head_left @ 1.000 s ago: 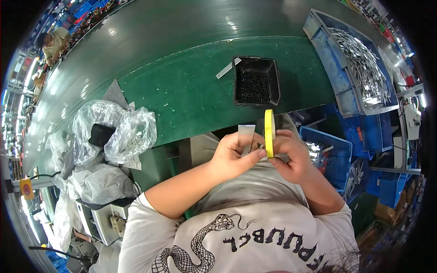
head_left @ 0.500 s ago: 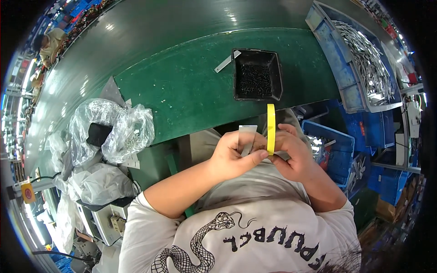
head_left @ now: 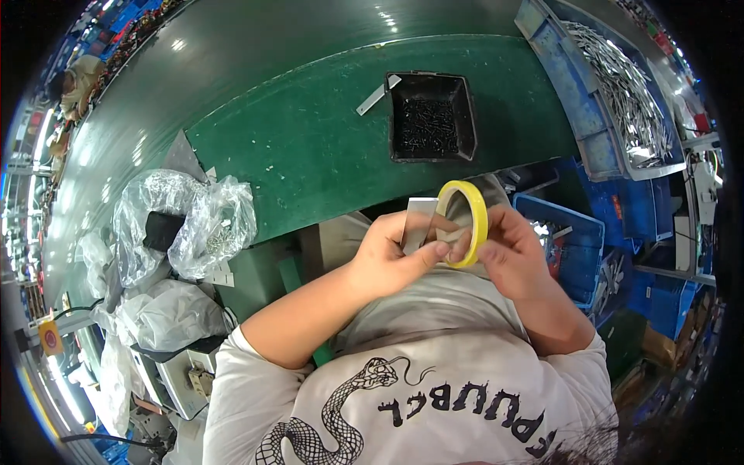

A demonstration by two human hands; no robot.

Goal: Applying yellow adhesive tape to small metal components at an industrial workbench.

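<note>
A roll of yellow tape [head_left: 480,225] is tilted so that its round opening shows, gripped at its right side by my right hand [head_left: 518,256]. Fingertips show through the ring; whose they are I cannot tell. Closed beside it, my left hand [head_left: 387,252] pinches a small flat rectangular piece [head_left: 419,218], shiny or see-through, between thumb and fingers. The left thumb tip lies close to the tape's lower left edge. Both hands are above my lap, just in front of the green table [head_left: 310,155].
Ahead stands a black bin [head_left: 470,116] of small dark parts, with a thin metal strip [head_left: 372,101] leaning on its rim. At right are a large blue crate [head_left: 570,97] of metal strips and a lower blue crate [head_left: 577,213]. Clear plastic bags [head_left: 143,248] lie at left.
The tape roll has turned from edge-on to showing its opening. My right hand has shifted slightly right, and the flat piece has risen a little in view.
</note>
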